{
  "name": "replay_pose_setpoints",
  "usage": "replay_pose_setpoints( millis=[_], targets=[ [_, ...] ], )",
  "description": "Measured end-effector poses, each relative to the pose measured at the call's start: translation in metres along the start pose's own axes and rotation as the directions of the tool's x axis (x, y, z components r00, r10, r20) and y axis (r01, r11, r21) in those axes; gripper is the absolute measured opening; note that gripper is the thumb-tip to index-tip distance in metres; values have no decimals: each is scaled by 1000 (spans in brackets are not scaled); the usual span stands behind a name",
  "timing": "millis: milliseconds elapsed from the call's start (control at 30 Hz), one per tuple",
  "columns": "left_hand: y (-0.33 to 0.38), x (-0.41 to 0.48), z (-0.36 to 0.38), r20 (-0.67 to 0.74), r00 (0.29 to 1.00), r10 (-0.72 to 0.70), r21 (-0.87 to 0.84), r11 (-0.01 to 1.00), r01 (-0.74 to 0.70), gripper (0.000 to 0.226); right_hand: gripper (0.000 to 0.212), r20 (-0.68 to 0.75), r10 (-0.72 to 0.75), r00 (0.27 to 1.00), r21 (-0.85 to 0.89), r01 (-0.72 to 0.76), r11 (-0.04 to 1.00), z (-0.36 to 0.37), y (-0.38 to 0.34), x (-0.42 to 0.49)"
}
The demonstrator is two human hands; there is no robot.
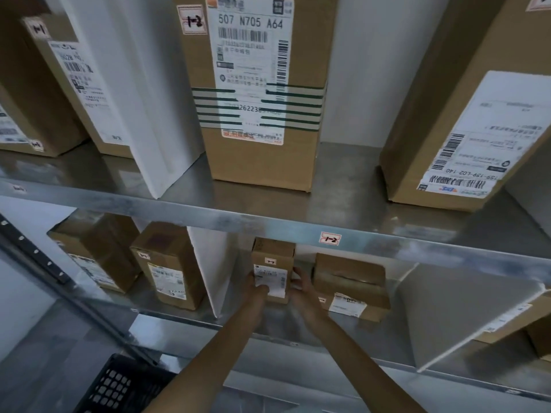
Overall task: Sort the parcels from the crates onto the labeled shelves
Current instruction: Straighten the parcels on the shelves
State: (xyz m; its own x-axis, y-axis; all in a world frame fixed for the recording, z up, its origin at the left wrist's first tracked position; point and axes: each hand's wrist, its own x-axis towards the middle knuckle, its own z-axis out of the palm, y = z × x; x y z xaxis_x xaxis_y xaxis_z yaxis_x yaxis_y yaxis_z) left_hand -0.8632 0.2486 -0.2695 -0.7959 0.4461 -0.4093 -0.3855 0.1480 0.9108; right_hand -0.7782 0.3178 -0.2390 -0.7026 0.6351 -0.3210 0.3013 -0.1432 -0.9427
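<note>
Just right of the white divider (208,263), the left hand (258,289) grips the small parcel (272,253) (tagged 2-2, it seems) with the right hand (301,286) opposite, fingers curled on its sides, upright on the lower shelf (298,327). Ideally slide it squarely back, label outward, clear of the flatter box (348,278) beside it.

cam: head-worn, wide-angle, single view | facing: forward and down into metal shelving | nearness: close, upper shelf (268,217) edge crosses mid-frame, lower shelf (167,317) below it | aim: left hand (258,290) and right hand (301,283) gripping small parcel (272,251) at lower centre | lower left corner: black crate (119,386) | straight lines bow toward frame corners
</note>
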Motion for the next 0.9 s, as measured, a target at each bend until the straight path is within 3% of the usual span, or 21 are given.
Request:
replay_pose_setpoints(
  millis=[100,267,367,667,900],
  targets=[
    [-1,4,-4,20,999,-31,-22,999,32,51,51,-32,61,998,-87,-63,994,-2,4,5],
    [-4,10,-12,-23,992,-127,174,976,129,38,45,-108,142,984,-66,-149,987,4,22,-4],
    [-9,8,-20,47,988,-144,238,963,129,31,39,-153,211,965,-20,-217,976,10,41,-12],
    [-17,-10,-67,204,973,-109,474,881,-1,31,28,-214,258,942,-14,-267,964,51,60,-45],
    [-28,-25,-126,441,891,-105,518,841,-157,16,15,-70,325,943,17,-324,946,116,57,-69]
  ],
)
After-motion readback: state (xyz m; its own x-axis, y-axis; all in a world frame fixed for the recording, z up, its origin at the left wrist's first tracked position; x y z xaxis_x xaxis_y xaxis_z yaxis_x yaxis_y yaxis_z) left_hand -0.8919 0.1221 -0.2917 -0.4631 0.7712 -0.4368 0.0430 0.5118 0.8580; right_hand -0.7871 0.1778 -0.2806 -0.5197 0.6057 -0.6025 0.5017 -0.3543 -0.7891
